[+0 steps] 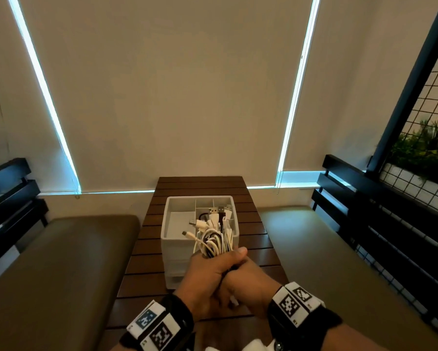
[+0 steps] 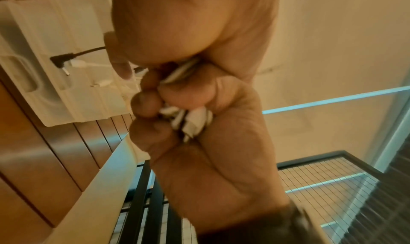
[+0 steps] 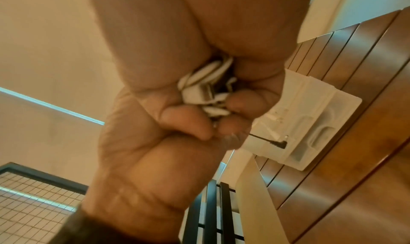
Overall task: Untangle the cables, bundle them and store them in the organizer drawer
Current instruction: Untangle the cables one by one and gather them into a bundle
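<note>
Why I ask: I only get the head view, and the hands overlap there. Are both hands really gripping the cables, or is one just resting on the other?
Observer: Both grip. In the left wrist view the left hand has its fingers curled round the white and black cables, and the right wrist view shows the right hand curled round the same cables.
Operator: Is anything hanging loose under the fists?
Observer: Yes. A black angled plug on a thin black lead dangles past the fingers, seen against the front of the white organizer.
</note>
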